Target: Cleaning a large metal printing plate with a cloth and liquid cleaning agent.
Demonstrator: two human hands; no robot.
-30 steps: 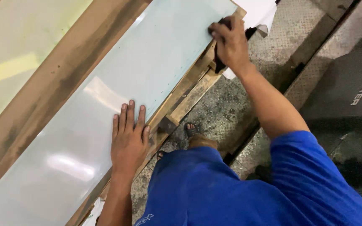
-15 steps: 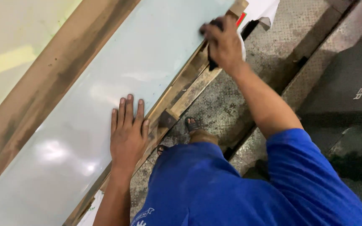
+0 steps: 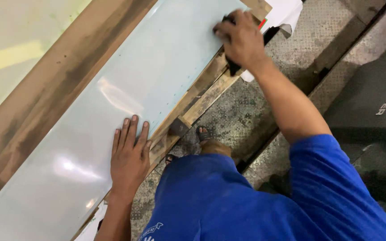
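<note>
A long pale glossy sheet (image 3: 126, 102) lies on a wooden pallet frame (image 3: 197, 100). My left hand (image 3: 129, 158) rests flat on the sheet near its front edge, fingers spread and holding nothing. At the sheet's far right end my right hand (image 3: 242, 40) is closed around a dark block-like tool (image 3: 232, 67), pressing it against the sheet's edge and the wood. Most of the tool is hidden under the hand.
A brown wooden board (image 3: 59, 85) runs along the sheet's far side, with another pale panel (image 3: 18, 49) beyond it. Below is a studded metal floor (image 3: 255, 102). A sandalled foot (image 3: 204, 136) stands beside the pallet. White paper (image 3: 287, 11) lies at the top right.
My right hand with the dark tool has slid a little leftwards along the sheet's end. My left hand has stayed flat in place.
</note>
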